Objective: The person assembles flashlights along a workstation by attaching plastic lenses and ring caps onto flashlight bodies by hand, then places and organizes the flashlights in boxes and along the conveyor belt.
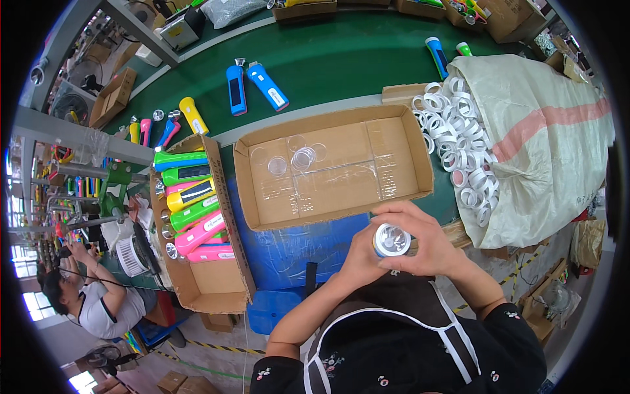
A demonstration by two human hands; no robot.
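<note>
Close in front of my body, both hands close round the head of a flashlight [392, 240]. Its round lens end faces up, with a white ring about the rim and a shiny reflector inside. My left hand [359, 257] grips it from the left, and my right hand [428, 241] curls its fingers and thumb round the right side. The flashlight's body is hidden beneath the hands. Just beyond them lies a shallow cardboard box [341, 213] with several clear round lenses [303, 158]. Right of the box is a heap of white rings [462, 138].
A woven sack [538, 125] lies under and beside the rings. Left, another cardboard box [213, 284] holds several colourful flashlights [197, 210]. Two blue flashlights [268, 87] rest on the green bench [328, 62]. Another person [98, 295] sits at far left.
</note>
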